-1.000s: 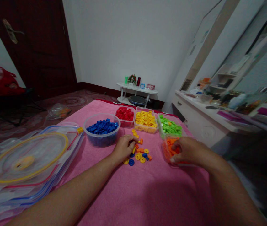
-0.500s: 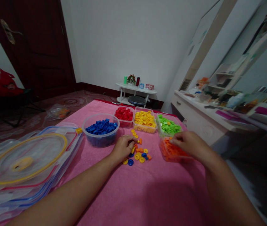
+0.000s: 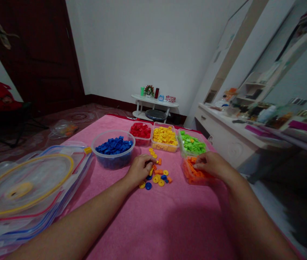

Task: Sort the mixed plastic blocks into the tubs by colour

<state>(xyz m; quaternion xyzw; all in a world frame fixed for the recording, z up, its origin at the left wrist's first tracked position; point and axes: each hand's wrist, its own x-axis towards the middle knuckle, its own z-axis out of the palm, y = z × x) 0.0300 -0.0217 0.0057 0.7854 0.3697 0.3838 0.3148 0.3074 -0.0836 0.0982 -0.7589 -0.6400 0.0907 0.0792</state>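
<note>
My left hand (image 3: 140, 169) rests at the left side of a small loose pile of toy building pieces, its fingers curled in. A yellow brick (image 3: 151, 171) lies by the thumb; whatever the fingers hold is hidden. Around them lie orange bricks (image 3: 159, 172), yellow wheel-like discs (image 3: 161, 182) and a blue disc (image 3: 148, 186). My right hand (image 3: 213, 164) reaches over the rim of a clear box of orange bricks (image 3: 192, 175). Its fingers are pinched together among the bricks, and the tips are too small to show what is between them.
Behind the pile stand a round tub of blue bricks (image 3: 114, 146) and boxes of red (image 3: 140, 130), yellow (image 3: 165, 135) and green bricks (image 3: 193, 143). Stacked clear lids (image 3: 31, 191) lie at the left on the pink cloth (image 3: 142, 224). A cluttered dresser (image 3: 223, 126) is on the right.
The view has shifted slightly, moving everything a little leftward. My right fingers have moved slightly among the orange bricks. My left hand stays by the pile.
</note>
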